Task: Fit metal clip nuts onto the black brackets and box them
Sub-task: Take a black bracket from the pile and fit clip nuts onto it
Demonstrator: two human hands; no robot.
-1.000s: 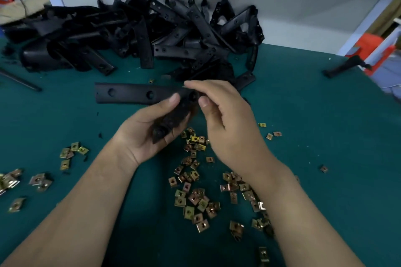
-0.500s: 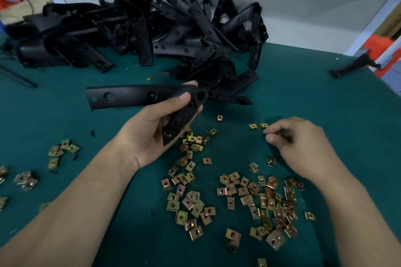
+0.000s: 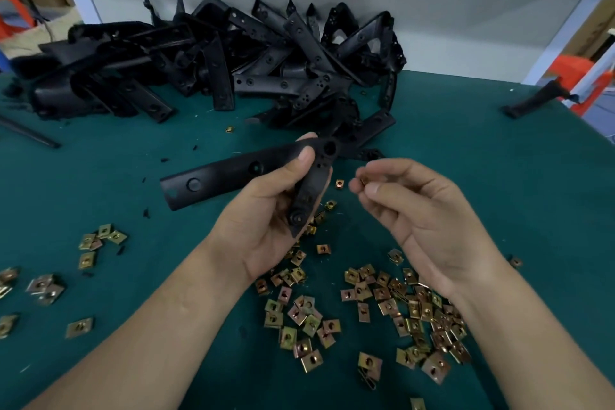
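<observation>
Bracket point(image 3: 213, 176) in left hand point(image 3: 263, 230), clip nut point(image 3: 363, 181) mostly hidden in right hand point(image 3: 426, 220)

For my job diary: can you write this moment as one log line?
left hand: grips black bracket | right hand: pinches one clip nut beside it | step: nut not yet fitted

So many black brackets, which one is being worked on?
The bracket gripped in the left hand, raised near the middle; all the others lie on the green table.
</observation>
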